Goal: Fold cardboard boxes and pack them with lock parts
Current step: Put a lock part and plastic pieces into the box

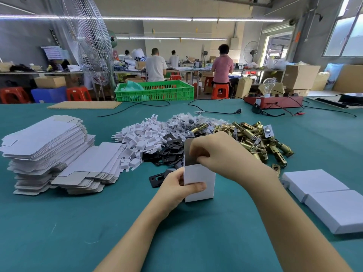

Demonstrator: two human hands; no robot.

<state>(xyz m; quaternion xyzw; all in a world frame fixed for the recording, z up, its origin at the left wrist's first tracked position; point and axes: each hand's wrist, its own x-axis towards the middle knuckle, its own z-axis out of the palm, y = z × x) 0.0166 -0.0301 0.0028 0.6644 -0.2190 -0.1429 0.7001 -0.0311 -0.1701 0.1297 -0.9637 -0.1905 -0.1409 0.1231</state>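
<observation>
Now one white box stands folded near the brass latches. The left hand grips its side; the right hand pinches its top flap. Two closed boxes lie right of it; many flat blanks wait left.

A green crate sits beyond the teal table; a red board with a light bulb and black cables lie at its far edge.
</observation>
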